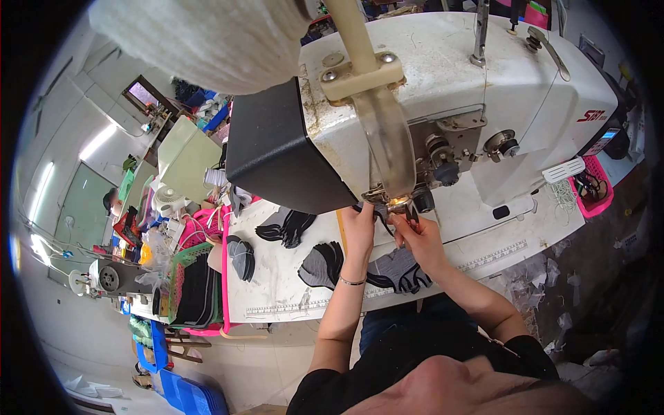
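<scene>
A white sewing machine [443,62] stands before me, its small lamp [399,202] lit by the needle area. My left hand [358,232] is closed just left of the needle area, its fingertips partly hidden by the machine head. A dark strip of fabric [380,223] runs between my hands. My right hand [420,241] is closed at the right of the needle, with a small dark and metallic item at its fingers that I cannot make out. Under my forearms lie grey and black fabric pieces [395,268]; another stack [322,265] is left of my left forearm.
More grey-black bundles [288,227] lie on the white table [277,280]. At its left stands a green basket [181,277] of dark fabric, beside a pink frame [225,277]. A pink basket [596,187] sits at the right end. A white thread cone [200,41] hangs close overhead.
</scene>
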### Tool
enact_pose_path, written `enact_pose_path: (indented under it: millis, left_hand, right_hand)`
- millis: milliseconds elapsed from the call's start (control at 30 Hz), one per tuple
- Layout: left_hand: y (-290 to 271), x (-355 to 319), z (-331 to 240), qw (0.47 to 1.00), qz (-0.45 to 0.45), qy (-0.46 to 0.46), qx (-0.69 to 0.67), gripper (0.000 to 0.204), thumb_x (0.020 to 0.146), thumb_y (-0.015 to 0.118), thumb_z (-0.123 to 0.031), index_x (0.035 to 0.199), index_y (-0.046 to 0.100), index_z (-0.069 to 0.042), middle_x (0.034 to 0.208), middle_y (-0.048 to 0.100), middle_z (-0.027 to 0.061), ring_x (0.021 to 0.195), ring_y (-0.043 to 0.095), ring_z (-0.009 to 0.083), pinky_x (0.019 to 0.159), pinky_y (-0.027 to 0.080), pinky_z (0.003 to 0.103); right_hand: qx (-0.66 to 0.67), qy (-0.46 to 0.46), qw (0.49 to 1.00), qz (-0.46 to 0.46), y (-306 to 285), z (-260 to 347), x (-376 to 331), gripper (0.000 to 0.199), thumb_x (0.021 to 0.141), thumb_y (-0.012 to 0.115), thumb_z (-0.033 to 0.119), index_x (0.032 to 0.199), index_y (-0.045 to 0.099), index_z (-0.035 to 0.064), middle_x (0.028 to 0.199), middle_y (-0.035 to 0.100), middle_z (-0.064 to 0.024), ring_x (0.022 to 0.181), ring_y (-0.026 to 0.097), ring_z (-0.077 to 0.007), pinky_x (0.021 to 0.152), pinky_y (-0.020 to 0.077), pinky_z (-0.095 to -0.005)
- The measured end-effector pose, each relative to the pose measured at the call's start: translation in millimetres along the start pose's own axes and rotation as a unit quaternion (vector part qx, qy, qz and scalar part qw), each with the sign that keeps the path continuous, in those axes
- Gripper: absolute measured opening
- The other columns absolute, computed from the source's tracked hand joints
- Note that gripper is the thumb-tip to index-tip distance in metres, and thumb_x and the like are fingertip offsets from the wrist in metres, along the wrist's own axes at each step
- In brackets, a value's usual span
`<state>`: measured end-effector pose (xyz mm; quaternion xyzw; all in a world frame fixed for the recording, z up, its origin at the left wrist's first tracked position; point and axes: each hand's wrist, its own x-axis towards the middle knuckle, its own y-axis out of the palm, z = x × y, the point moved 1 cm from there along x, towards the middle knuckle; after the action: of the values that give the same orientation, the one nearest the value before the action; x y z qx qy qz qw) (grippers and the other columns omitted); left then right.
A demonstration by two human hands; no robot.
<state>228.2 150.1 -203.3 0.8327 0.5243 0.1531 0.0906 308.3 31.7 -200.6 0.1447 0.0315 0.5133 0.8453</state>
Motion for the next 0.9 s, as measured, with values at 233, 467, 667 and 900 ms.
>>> enact_pose_path:
  millis: [233,467,667,900]
  left_hand:
    - [-3,1,3,1.000,-0.012,-0.010,0.005,0.015,0.091,0.058,-0.011,0.102,0.058,-0.001,0.086,0.063,0.0016,0.069,0.058,0.0070,0.057,0.046,0.020]
    - [-2,-2,1,1.000,-0.017,-0.005,0.015,0.015,0.091,0.059,-0.012,0.101,0.058,-0.002,0.086,0.063,0.0005,0.069,0.056,0.0061,0.057,0.043,0.020]
    - [-6,-1,2,0.999,-0.003,-0.030,0.036,0.015,0.091,0.058,-0.013,0.101,0.058,-0.002,0.087,0.062,0.0003,0.071,0.056,0.0064,0.060,0.044,0.021]
    - [-10,-4,-6,0.998,0.015,-0.046,0.032,0.019,0.091,0.057,-0.013,0.105,0.058,0.000,0.090,0.062,0.0019,0.076,0.057,0.0073,0.065,0.045,0.021]
  right_hand:
    - [0.000,0.006,1.000,-0.001,-6,1,-4,0.026,0.095,0.053,0.025,0.098,0.066,0.0025,0.058,0.049,0.0039,0.046,0.030,-0.0007,0.043,0.0219,-0.0196]
    - [0.005,0.048,0.998,-0.039,-16,-2,-5,0.033,0.097,0.049,0.028,0.094,0.066,-0.0006,0.059,0.049,0.0035,0.051,0.037,-0.0013,0.046,0.0284,-0.0193]
    - [0.094,0.000,0.993,-0.071,-30,-10,4,0.040,0.100,0.040,0.035,0.092,0.061,0.0015,0.064,0.046,0.0032,0.048,0.032,-0.0020,0.044,0.0247,-0.0188]
    - [0.025,-0.069,0.995,-0.067,-48,6,37,0.026,0.099,0.046,0.028,0.096,0.056,0.0042,0.070,0.048,0.0036,0.053,0.035,-0.0017,0.047,0.0262,-0.0190]
